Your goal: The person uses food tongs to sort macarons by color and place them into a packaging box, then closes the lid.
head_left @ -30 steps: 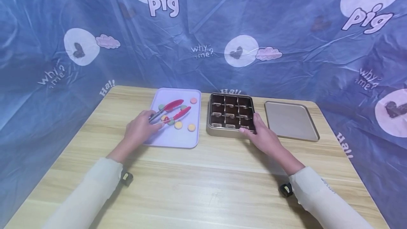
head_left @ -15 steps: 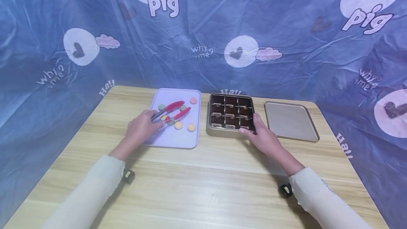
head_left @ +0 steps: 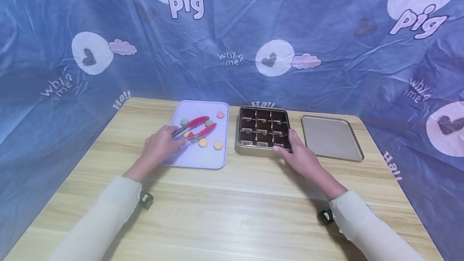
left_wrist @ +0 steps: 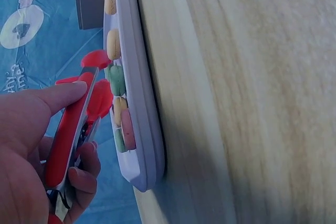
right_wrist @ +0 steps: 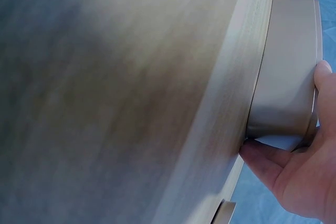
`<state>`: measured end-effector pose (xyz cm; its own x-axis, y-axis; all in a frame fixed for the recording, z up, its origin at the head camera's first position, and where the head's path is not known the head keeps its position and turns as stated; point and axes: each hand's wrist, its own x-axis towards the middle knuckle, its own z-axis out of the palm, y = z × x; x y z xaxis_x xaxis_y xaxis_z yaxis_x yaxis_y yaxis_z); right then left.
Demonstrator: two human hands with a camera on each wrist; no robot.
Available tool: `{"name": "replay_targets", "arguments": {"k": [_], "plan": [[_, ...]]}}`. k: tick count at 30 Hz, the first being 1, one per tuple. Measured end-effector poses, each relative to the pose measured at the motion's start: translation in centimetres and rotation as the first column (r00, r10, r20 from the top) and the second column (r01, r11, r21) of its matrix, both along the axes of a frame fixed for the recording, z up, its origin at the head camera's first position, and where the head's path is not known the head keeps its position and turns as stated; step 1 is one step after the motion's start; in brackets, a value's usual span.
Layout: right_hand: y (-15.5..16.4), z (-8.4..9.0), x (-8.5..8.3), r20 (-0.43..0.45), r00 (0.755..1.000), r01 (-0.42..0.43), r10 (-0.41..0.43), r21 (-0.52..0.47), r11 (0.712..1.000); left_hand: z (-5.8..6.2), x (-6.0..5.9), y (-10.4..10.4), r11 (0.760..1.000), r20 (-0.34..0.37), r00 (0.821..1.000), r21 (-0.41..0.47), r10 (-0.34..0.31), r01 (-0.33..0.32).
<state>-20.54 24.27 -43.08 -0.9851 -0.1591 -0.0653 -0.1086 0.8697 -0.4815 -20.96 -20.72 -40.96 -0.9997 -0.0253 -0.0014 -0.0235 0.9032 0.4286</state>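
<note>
My left hand (head_left: 161, 144) grips a pair of tongs (left_wrist: 69, 129) with red tips and red grips along metal arms. The tongs' tips are spread over the lilac tray (head_left: 195, 161), where several small macarons lie, among them a yellow macaron (head_left: 218, 145), a green macaron (head_left: 185, 122) and a pink macaron (head_left: 220, 114). The red tips overlap some macarons in the head view. My right hand (head_left: 302, 157) holds the near right corner of a gold tin (head_left: 250, 150), thumb at its front rim and fingers along its side. A dark brown insert (head_left: 264, 125) with several unfilled compartments sits inside the tin.
A flat gold lid (head_left: 332, 138) lies right of the tin on the wooden table (head_left: 232, 208). Behind the table's back edge hangs a blue printed cloth (head_left: 232, 79). The tray and tin stand side by side with a narrow gap.
The tongs' tips have shifted slightly down over the tray, and the left forearm has moved a little right. The right hand and the tin stay put.
</note>
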Motion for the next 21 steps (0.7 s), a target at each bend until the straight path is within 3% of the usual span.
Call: {"name": "replay_targets", "arguments": {"k": [21], "plan": [[-0.25,0.01,0.13,-0.005,1.0,0.004,-0.004,-0.004,1.0,-0.05,-0.07,-0.31,1.0,-0.002,1.0,-0.002,-0.019,0.019]]}}
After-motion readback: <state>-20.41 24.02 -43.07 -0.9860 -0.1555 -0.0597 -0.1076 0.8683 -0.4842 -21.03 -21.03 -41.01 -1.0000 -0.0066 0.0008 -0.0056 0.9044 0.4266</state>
